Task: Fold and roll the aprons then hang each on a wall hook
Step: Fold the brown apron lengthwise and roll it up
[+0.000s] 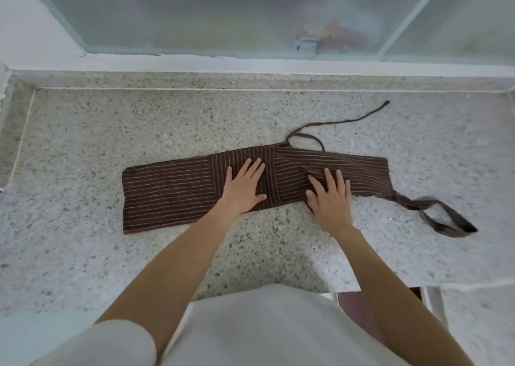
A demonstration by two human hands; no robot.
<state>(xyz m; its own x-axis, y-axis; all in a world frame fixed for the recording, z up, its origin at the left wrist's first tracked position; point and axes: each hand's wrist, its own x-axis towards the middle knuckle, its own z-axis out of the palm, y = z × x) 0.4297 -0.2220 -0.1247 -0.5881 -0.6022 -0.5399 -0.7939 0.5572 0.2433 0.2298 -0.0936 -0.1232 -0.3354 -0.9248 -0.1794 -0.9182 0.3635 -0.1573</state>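
A brown apron with thin pale stripes (167,192) lies folded into a long narrow band across the speckled stone counter (111,131). My left hand (243,188) presses flat on the band's middle, fingers straight and spread. My right hand (330,198) lies flat on the band a little to the right, fingers straight, at a diagonal fold. One thin tie (359,119) trails toward the back right. A wider strap loop (443,218) lies loose on the counter beyond the band's right end.
A frosted sliding window (250,14) on a white sill runs along the back of the counter. The counter has a raised rim at the left and back. A dark gap (356,310) shows at its front edge near my white top.
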